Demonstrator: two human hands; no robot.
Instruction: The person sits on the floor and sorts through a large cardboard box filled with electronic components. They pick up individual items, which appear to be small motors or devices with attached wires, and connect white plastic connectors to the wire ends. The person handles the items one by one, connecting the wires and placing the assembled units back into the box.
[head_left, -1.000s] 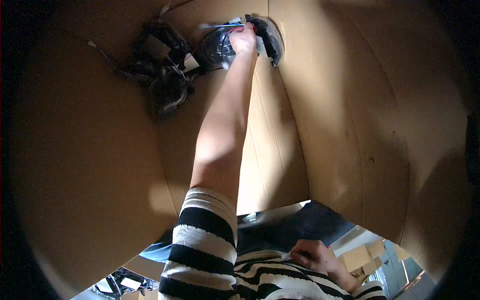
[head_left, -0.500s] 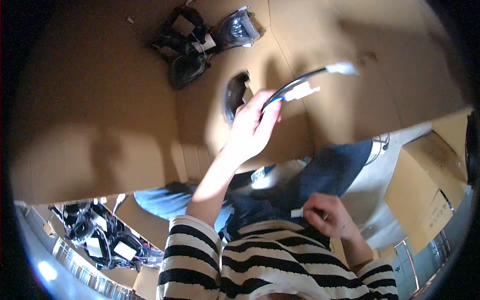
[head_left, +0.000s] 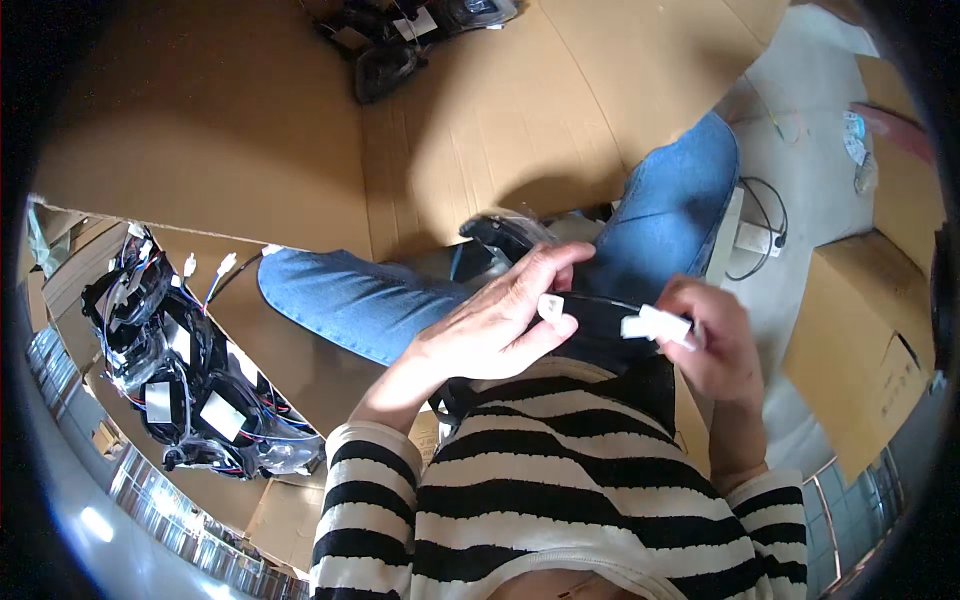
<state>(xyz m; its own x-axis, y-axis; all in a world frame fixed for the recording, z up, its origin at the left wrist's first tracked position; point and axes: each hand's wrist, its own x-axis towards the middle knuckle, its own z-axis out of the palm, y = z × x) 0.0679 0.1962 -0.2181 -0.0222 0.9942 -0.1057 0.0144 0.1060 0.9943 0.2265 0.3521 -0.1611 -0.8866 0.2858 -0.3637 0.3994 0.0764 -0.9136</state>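
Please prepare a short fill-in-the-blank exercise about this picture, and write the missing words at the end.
1. The right hand holds plugs whose colour is ____.
2. The person's jeans are coloured ____.
3. The pattern on the black-and-white shirt is made of ____.
4. Low in the picture, a pile of black parts with wires lies on the person's ____ side.

Missing words: white; blue; stripes; left.

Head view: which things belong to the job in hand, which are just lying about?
Likely the job:
left hand
right hand, holding white pieces
black cable
dark unit by the left hand
similar dark units at left, judging by likeness

Apparently lying about:
black floor cord
carton at right
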